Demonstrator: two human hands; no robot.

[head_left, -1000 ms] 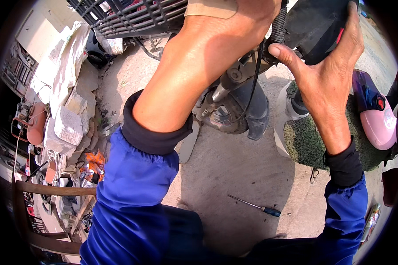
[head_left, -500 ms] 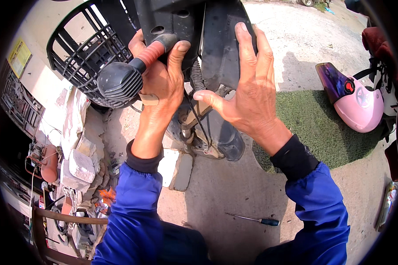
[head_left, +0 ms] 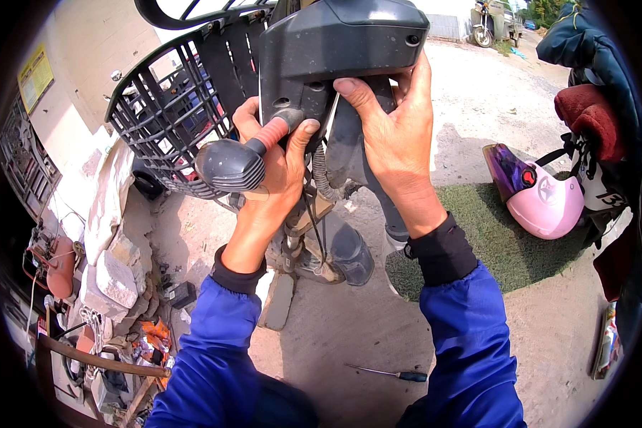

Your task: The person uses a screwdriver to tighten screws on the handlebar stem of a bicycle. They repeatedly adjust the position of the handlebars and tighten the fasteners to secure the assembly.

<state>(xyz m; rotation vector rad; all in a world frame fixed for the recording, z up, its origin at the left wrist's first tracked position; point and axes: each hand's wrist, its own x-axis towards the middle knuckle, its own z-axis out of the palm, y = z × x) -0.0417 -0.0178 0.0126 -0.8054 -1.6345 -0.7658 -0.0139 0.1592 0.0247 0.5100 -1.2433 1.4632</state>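
Note:
A dark grey plastic cover (head_left: 342,43) of a two-wheeler's front end fills the top middle, with screw holes in its face. A black turn signal (head_left: 230,165) sticks out from its lower left on a red ribbed stalk (head_left: 269,133). My left hand (head_left: 272,189) is closed around the cover's lower left part beside that stalk, thumb in front, fingers partly hidden behind. My right hand (head_left: 401,146) grips the cover's lower right edge, its thumb on the underside and its fingers behind. Between my hands hang a corrugated cable sleeve (head_left: 320,171) and a thin black cable (head_left: 314,217).
A black basket (head_left: 185,107) stands at the left behind the cover. A screwdriver (head_left: 409,376) lies on the concrete ground. At right are a green mat (head_left: 471,242), a pink helmet (head_left: 547,203) and a red cloth (head_left: 588,121). Rubble (head_left: 115,278) is piled at left.
The cover sits lower in view and shows more of its top. My right hand has gone from lying spread along the dark panel to gripping the cover's edge. My left hand keeps its hold.

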